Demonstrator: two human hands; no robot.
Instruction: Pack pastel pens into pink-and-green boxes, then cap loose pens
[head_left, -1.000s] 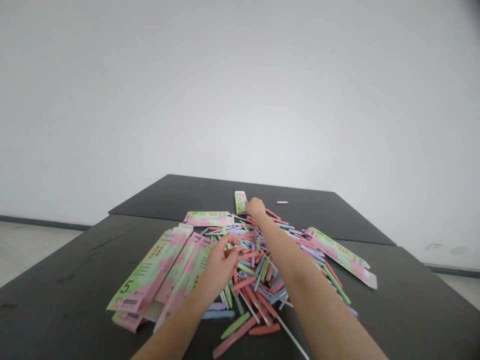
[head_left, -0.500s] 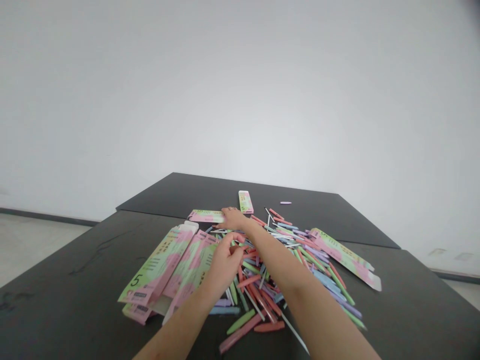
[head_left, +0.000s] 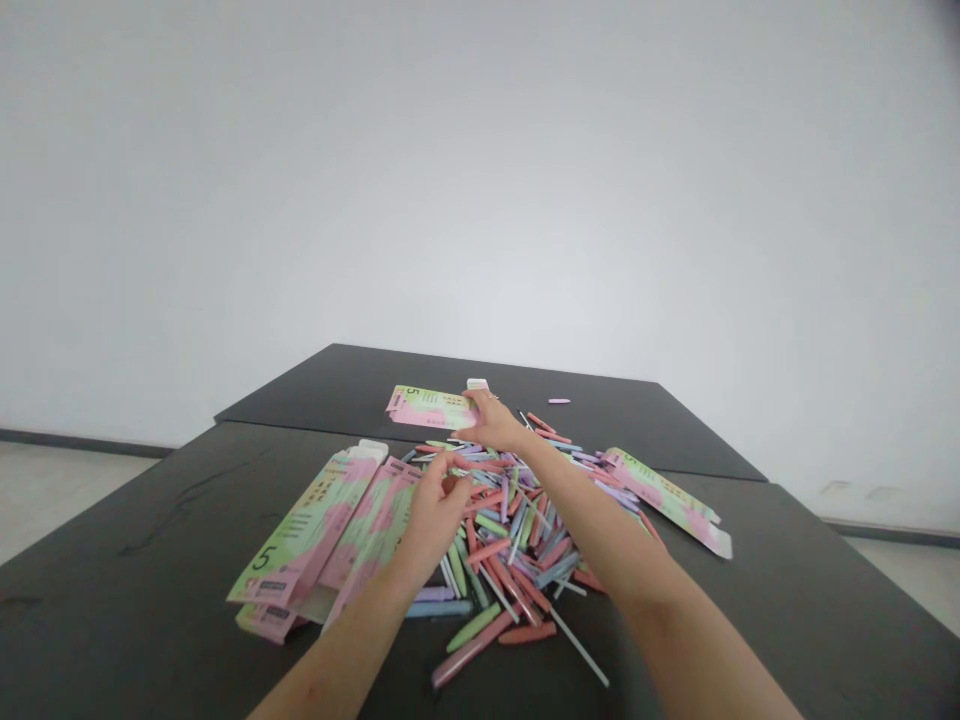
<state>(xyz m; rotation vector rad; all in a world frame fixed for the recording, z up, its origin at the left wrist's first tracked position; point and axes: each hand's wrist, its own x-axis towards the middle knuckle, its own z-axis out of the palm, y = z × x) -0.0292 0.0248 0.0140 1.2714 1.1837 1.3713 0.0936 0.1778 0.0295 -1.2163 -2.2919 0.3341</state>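
A flat green-and-pink carton (head_left: pixel 431 408) hangs in my right hand (head_left: pixel 491 422), which is closed on its right end above the far side of the pile. Low over the heap of pastel pens and pen parts (head_left: pixel 517 540) is my left hand (head_left: pixel 439 500). Its thumb and index finger are curled but apart, with nothing visible between them; its other fingers are partly hidden. Pens, caps and thin white refills lie loose and crossed beneath both hands.
More green-and-pink cartons (head_left: pixel 300 530) overlap at the left of the pile. Another flattened carton (head_left: pixel 667 497) lies at the right. Behind my right hand, a small carton (head_left: pixel 477 384) is mostly hidden. A lone purple piece (head_left: pixel 559 401) rests on the far black table.
My right hand has gripped the far carton and raised it off the table, moving it slightly right. My left hand has shifted a little left and up over the pens.
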